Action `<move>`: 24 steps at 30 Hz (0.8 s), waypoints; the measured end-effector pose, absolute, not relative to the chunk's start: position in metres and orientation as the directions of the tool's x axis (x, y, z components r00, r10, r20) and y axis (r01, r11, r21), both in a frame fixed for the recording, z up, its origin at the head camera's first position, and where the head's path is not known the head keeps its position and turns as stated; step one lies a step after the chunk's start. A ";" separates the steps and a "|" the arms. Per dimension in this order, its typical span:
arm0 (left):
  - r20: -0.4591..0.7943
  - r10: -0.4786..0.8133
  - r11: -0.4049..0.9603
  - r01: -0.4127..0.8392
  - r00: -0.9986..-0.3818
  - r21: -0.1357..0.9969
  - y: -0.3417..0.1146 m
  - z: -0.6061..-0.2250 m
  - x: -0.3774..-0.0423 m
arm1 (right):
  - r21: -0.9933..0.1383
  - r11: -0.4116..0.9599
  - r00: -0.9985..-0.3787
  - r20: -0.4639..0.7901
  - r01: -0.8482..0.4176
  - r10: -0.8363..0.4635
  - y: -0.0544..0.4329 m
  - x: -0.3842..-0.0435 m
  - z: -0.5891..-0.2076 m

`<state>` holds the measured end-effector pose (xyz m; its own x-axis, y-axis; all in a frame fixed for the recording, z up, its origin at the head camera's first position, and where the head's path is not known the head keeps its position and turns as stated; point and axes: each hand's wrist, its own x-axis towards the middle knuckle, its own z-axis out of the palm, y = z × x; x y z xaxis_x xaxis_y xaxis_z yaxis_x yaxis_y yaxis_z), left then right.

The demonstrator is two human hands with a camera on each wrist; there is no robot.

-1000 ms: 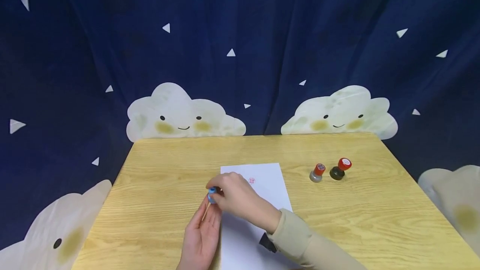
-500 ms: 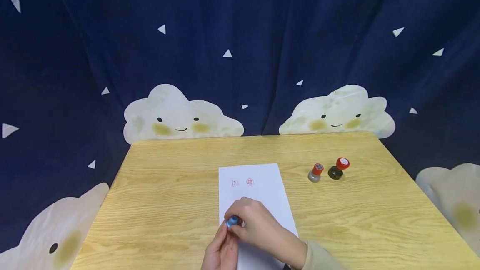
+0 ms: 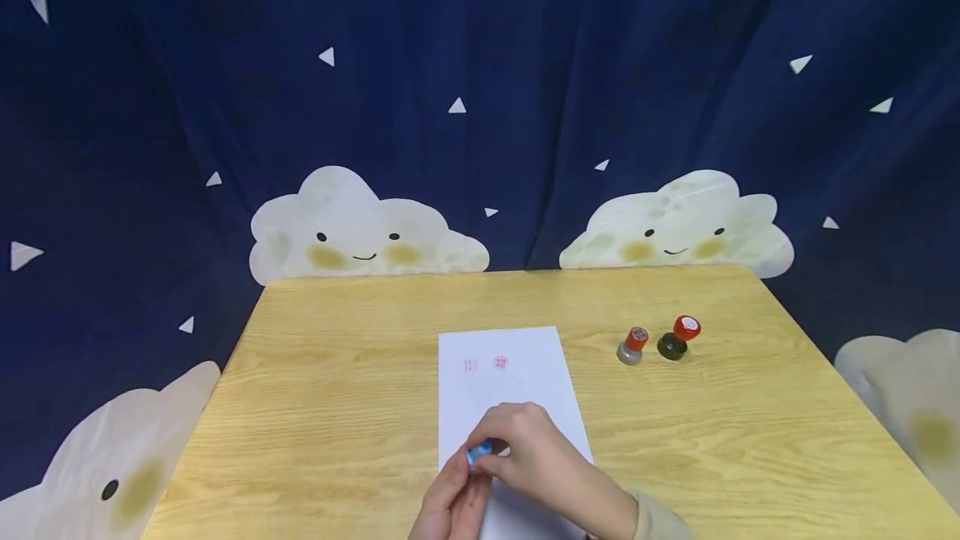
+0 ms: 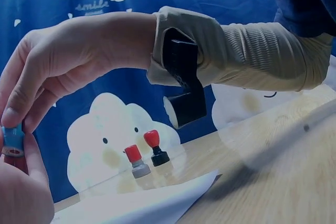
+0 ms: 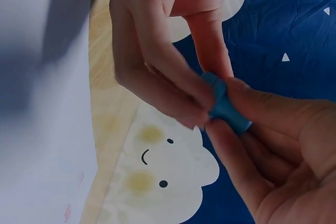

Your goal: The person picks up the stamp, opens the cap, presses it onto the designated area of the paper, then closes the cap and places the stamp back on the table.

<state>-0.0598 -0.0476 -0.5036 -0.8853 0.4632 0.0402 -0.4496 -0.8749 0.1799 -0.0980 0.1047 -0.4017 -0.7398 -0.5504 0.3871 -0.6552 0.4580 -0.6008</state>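
A small blue stamp (image 3: 478, 451), roughly cylindrical, is between both hands above the lower part of the white paper (image 3: 491, 398). Thumb and forefinger of my right hand (image 3: 528, 452) pinch it from the right. My left hand (image 3: 453, 498) grips it from the lower left, fingers curled around its other end. In the left wrist view the stamp (image 4: 13, 142) shows a reddish mark on its lower end. The right wrist view has fingers of both hands meeting on the stamp (image 5: 230, 111), hiding part of it. Two red prints (image 3: 486, 364) lie near the paper's top.
To the right of the paper stand a grey stamp with a red top (image 3: 633, 346) and a black stamp with a red knob (image 3: 679, 337). All this is on a wooden table (image 3: 337, 407). Behind hangs a dark blue curtain (image 3: 420, 40) with clouds.
Both hands have moved right and closer to the body with the blue stamp. My left hand, earlier palm up and spread, now grips the stamp. The left red print has come into view.
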 end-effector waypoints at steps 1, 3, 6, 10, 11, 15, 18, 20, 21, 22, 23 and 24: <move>0.055 0.463 -0.875 -0.446 -0.885 0.188 -0.048 -0.504 -0.060 | -0.605 0.448 -0.737 0.397 -0.658 -0.546 0.105 -0.098 -0.402; 0.092 0.458 -0.879 -0.435 -0.884 0.195 -0.048 -0.504 -0.061 | -0.614 0.433 -0.735 0.410 -0.660 -0.539 0.105 -0.097 -0.402; 0.163 0.445 -0.887 -0.410 -0.880 0.211 -0.049 -0.506 -0.062 | -0.646 0.411 -0.744 0.400 -0.643 -0.535 0.105 -0.096 -0.400; 0.219 0.432 -0.895 -0.384 -0.875 0.229 -0.049 -0.507 -0.062 | -0.713 0.396 -0.775 0.329 -0.579 -0.539 0.107 -0.095 -0.394; 0.211 0.432 -0.893 -0.383 -0.877 0.235 -0.049 -0.507 -0.062 | -0.725 0.397 -0.781 0.310 -0.563 -0.542 0.107 -0.095 -0.392; 0.178 0.443 -0.881 -0.391 -0.879 0.265 -0.048 -0.505 -0.060 | -0.772 0.394 -0.800 0.236 -0.499 -0.551 0.110 -0.096 -0.387; 0.202 0.457 -0.875 -0.399 -0.866 0.273 -0.049 -0.503 -0.060 | -0.804 0.380 -0.804 0.192 -0.457 -0.562 0.112 -0.099 -0.385; 0.232 0.465 -0.871 -0.395 -0.854 0.291 -0.049 -0.504 -0.060 | -0.817 0.373 -0.801 0.168 -0.440 -0.575 0.112 -0.101 -0.384; 0.235 0.472 -0.867 -0.399 -0.850 0.298 -0.050 -0.504 -0.060 | -0.819 0.372 -0.797 0.161 -0.437 -0.582 0.113 -0.101 -0.383; 0.230 0.475 -0.863 -0.398 -0.850 0.310 -0.050 -0.504 -0.060 | -0.821 0.373 -0.796 0.152 -0.432 -0.586 0.113 -0.102 -0.383; 0.219 0.473 -0.862 -0.397 -0.853 0.315 -0.050 -0.503 -0.060 | -0.822 0.381 -0.799 0.141 -0.424 -0.584 0.113 -0.102 -0.383; 0.197 0.468 -0.860 -0.391 -0.862 0.328 -0.050 -0.503 -0.059 | -0.822 0.390 -0.805 0.134 -0.416 -0.577 0.112 -0.102 -0.382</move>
